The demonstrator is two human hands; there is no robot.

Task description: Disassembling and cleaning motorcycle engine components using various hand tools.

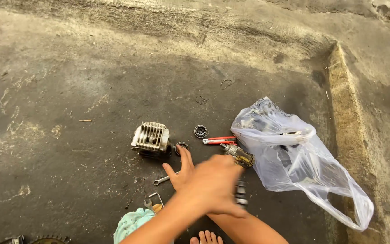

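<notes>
Stained concrete floor (68, 90) (probably outdoors)

Finned grey metal engine cylinder (150, 138), resting on the stained concrete floor (68, 90). Two dark round rings: one (200, 131) to its right, one (181, 147) just beside its lower right corner. Red-handled tool (220, 140), lying flat. Clear plastic bag (294, 156), crumpled, dark parts inside. Small wrench (161, 180). Pale green cloth (131, 223) at bottom edge. Raised concrete kerb (346, 113) at right.
</notes>
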